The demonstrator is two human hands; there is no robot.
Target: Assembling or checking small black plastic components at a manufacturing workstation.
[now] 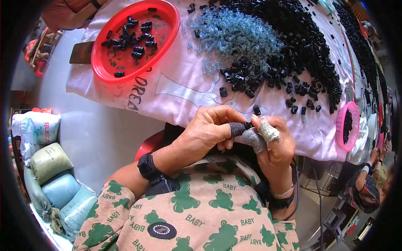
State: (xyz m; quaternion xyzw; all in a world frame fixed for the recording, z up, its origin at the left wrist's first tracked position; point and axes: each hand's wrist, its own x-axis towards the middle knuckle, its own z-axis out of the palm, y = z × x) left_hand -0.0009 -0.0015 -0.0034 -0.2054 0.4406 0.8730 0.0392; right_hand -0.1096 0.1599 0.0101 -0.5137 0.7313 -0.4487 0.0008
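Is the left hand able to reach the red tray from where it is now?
Probably yes. The left hand is busy pinching a small black part with the right hand, but only open cloth lies between it and the red tray.

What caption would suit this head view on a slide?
Both hands, left hand and right hand, pinch a small black part beside springs and a red tray.

Left of the red round tray [100, 62] I see a dark flat phone [81, 52], screen blank, at the cloth's edge. Below the tray, on the floor, stuffed sacks are stacked: a white printed one [39, 125], an olive one [49, 161], two pale blue ones [63, 190]
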